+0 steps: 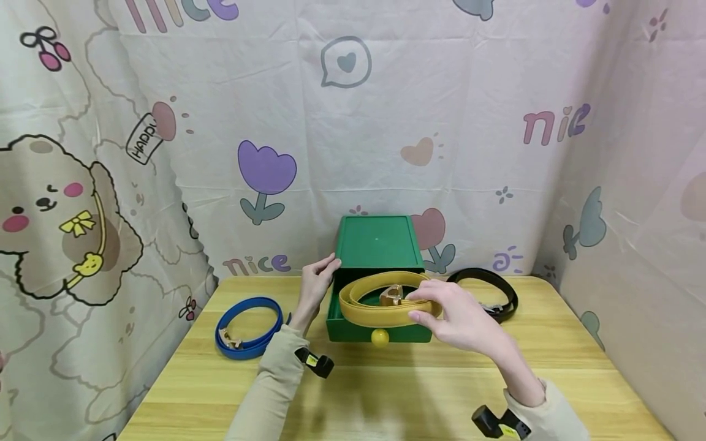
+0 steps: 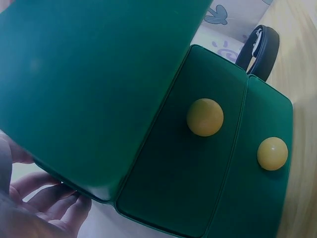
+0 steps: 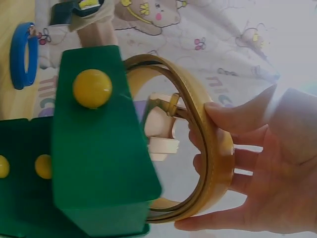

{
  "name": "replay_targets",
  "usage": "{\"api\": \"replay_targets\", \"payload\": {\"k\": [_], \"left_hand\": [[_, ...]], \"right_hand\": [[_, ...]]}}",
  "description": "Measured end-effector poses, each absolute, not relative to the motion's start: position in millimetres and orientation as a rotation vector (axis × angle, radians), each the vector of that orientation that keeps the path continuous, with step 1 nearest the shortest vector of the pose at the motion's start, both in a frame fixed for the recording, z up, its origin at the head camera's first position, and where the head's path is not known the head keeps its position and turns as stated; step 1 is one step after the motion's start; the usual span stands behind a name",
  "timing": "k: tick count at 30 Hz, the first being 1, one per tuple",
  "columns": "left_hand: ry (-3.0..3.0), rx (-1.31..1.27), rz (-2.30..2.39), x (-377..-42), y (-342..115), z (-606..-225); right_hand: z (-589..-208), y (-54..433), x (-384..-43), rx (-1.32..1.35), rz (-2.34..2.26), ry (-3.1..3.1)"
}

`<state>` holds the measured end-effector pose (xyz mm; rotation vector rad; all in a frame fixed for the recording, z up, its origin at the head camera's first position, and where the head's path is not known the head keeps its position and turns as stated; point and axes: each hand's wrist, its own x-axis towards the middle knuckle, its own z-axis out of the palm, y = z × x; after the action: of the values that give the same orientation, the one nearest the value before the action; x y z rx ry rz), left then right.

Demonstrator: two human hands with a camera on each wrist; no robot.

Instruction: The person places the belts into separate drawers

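Observation:
A coiled yellow belt (image 1: pixel 358 315) with a gold buckle (image 1: pixel 391 296) hangs over the pulled-out top drawer (image 1: pixel 353 334) of a green cabinet (image 1: pixel 377 242). My right hand (image 1: pixel 460 315) pinches the coil at its right side, thumb outside and fingers reaching within the loop in the right wrist view. Part of the coil is hidden behind the drawer there. Against the cabinet's left side rests my left hand (image 1: pixel 315 286), its fingertips at the upper edge. A yellow knob (image 1: pixel 380 337) marks the drawer front; two lower drawers (image 2: pixel 181 163) are closed.
On the wooden table (image 1: pixel 364 398), a coiled blue belt (image 1: pixel 250 353) lies left of the cabinet. A coiled black belt (image 1: pixel 512 297) is at the right, near the back edge. A printed cloth (image 1: pixel 353 135) hangs behind and along both sides.

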<state>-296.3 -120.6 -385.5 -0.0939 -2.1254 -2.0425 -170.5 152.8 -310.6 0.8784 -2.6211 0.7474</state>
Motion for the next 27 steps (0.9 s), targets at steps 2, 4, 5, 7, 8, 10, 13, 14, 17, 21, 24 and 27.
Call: {"api": "replay_targets", "payload": {"k": [2, 4, 5, 7, 8, 10, 13, 14, 17, 21, 24, 27], "left_hand": [[-2.127, -0.099, -2.039, -295.9, -120.8, -385.5], [-2.127, -0.102, -2.037, -295.5, -121.1, -385.5], [-2.127, -0.106, -2.037, -295.3, -121.2, -385.5], [-2.129, -0.113, -2.034, -295.1, -121.6, -385.5], [-2.131, -0.116, -2.033, -295.2, -121.8, -385.6], [-2.131, -0.118, -2.034, -295.3, -121.9, -385.7], [-2.130, -0.125, -2.037, -295.7, -121.9, -385.8], [-2.129, -0.128, -2.038, -296.1, -121.9, -385.8], [-2.133, -0.118, -2.042, -296.5, -121.8, -385.1], [-2.151, -0.108, -2.053, -297.6, -121.7, -383.8], [-2.158, -0.111, -2.052, -298.6, -121.6, -383.7], [-2.157, -0.096, -2.045, -298.3, -121.1, -383.9]], "right_hand": [[-313.5, 150.8, -172.3, 0.874, 0.752, -2.617], [-317.0, 148.9, -175.4, 0.870, 0.773, -2.602], [-318.6, 147.9, -177.4, 0.873, 0.789, -2.594], [-321.7, 146.3, -181.1, 0.877, 0.827, -2.588], [-323.1, 145.8, -182.8, 0.880, 0.846, -2.588], [-325.9, 145.1, -185.9, 0.881, 0.868, -2.596], [-329.2, 143.9, -189.8, 0.870, 0.867, -2.598], [-330.1, 143.3, -191.1, 0.862, 0.863, -2.593], [-333.1, 141.3, -194.6, 0.836, 0.845, -2.569], [-336.6, 137.6, -197.2, 0.808, 0.792, -2.548], [-338.1, 133.8, -197.5, 0.792, 0.718, -2.544], [-339.0, 130.1, -197.7, 0.774, 0.650, -2.554]]}}
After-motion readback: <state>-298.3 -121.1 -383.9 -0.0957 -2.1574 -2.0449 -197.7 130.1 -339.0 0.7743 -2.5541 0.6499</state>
